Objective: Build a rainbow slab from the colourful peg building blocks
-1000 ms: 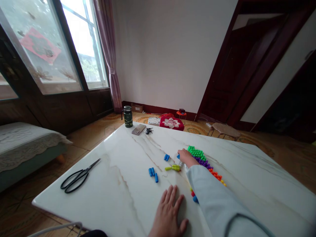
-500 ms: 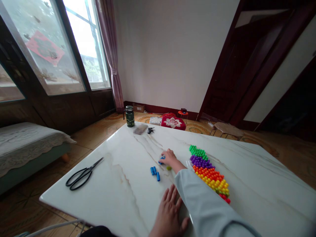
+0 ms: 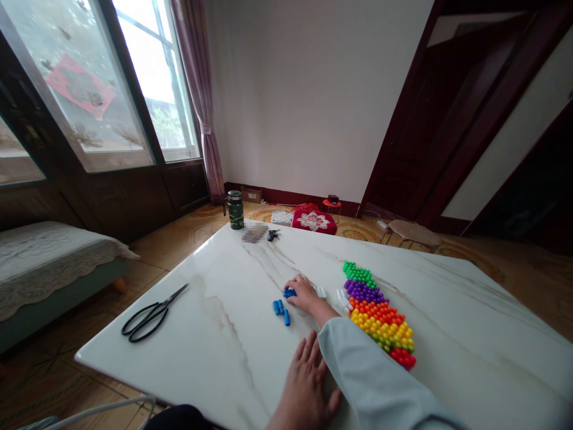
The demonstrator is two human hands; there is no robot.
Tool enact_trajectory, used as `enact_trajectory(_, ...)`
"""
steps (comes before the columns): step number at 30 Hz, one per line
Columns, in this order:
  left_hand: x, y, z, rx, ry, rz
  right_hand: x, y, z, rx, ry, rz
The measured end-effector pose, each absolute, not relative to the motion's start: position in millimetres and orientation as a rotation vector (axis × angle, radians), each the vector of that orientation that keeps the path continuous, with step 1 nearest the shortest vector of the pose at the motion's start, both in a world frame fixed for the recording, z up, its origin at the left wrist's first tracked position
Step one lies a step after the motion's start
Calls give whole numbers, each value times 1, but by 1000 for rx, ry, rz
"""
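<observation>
Thumb and fingers of my right hand [image 3: 304, 292] curl around small blue cylinder pieces [image 3: 290, 293] on the marble-patterned table [image 3: 206, 334]; how many are under the fingers is hidden. Just nearer to me lie several more blue pieces [image 3: 278, 307], apart from the hand. My left hand [image 3: 307, 379] rests flat on the table near its front edge, fingers stretched out and holding nothing. White pieces [image 3: 321, 292] show just right of my right hand, with more beside the long cluster of coloured beads [image 3: 378, 313], banded green, purple, orange, yellow, olive and red. My right sleeve covers part of the table.
Black-handled scissors [image 3: 154, 312] lie at the left of the table. At the far corner stand a camouflage bottle [image 3: 235, 210], a blurred-out item [image 3: 255, 233] and keys [image 3: 273, 235]. Beyond the table are a red patterned cushion [image 3: 314, 222] and a stool [image 3: 414, 234].
My right hand has shifted slightly left and nearer to me, over the blue pieces. White pieces now show beside it, and the olive piece near the wrist is out of sight. My left hand stays put.
</observation>
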State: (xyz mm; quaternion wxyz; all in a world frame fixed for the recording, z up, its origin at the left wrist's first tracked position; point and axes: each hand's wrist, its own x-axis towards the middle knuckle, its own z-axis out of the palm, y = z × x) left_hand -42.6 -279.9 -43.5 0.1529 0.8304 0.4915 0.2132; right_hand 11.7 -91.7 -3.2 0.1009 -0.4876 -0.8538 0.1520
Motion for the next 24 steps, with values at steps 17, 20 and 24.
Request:
enact_trajectory(17, -41, -278, -59, 2480, 1459, 756, 80, -255, -3, -1262, -1776, 406)
enact_trajectory(20, -40, -277, -63, 2454, 1492, 736, 92, -282, -29, -1316, -1684, 320)
enact_trajectory(24, -39, -276, -65, 2459, 1539, 741, 87, -283, -44, -1356, -1678, 298)
